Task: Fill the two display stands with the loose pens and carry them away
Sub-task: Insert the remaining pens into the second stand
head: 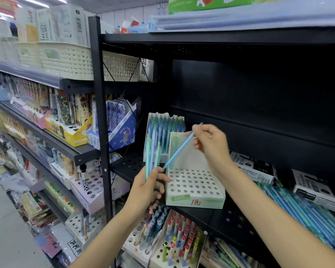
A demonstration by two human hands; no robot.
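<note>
Right now you are pinching a light-blue pen (179,147) at its far top end in your right hand (211,144), its long axis slanting down-left toward the nearly empty white perforated display stand (194,187) just below, while your left hand (147,187) is gripping a bunch of blue-green pens (152,153).

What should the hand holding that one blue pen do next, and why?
Probably lower the blue pen tip-first into one of the holes of the front stand. The right hand pinches it slanted just above that stand, whose holes look nearly all empty, while the stand behind looks full already. The left hand grips a few more pens waiting their turn.
</note>
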